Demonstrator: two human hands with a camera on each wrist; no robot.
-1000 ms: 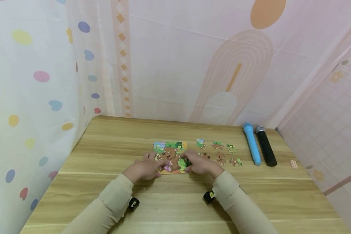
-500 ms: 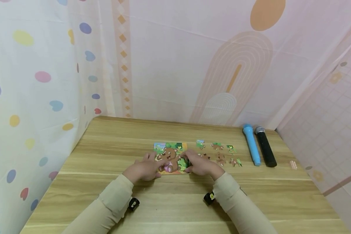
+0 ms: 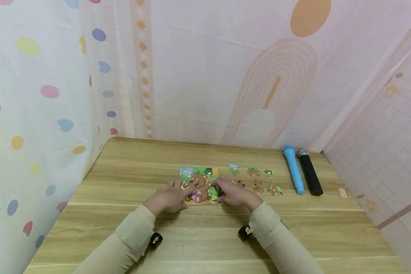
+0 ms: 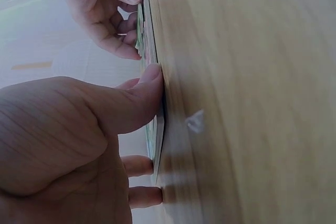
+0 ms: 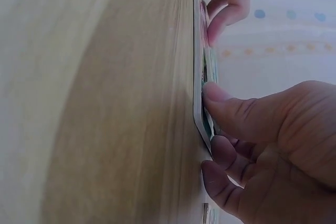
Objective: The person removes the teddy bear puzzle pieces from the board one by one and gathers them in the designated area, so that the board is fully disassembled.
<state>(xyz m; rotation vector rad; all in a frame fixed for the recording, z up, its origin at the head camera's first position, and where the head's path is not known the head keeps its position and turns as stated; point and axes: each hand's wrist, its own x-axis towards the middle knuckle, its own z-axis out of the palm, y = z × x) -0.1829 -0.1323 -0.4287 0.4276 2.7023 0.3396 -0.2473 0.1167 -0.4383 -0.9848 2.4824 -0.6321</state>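
Observation:
A bear jigsaw puzzle (image 3: 196, 170) lies on the wooden table between both hands. My left hand (image 3: 168, 197) holds its left side: the thumb (image 4: 149, 85) is against the near edge, other fingers reach the left edge, and the index finger presses on the picture. At the puzzle's right side, my right hand (image 3: 235, 192) pinches a thin green puzzle piece (image 4: 139, 38) between thumb and fingers. In the right wrist view this piece sits slightly raised over the board (image 5: 197, 72). Its printed face is mostly hidden by the hand.
Several loose pieces lie right of the puzzle, among them a blue-green one (image 3: 234, 168) and a brown one (image 3: 258, 185). Beyond them rest a blue microphone (image 3: 294, 169) and a black microphone (image 3: 310, 173). A small pink dotted item (image 3: 343, 193) lies near the table's right edge.

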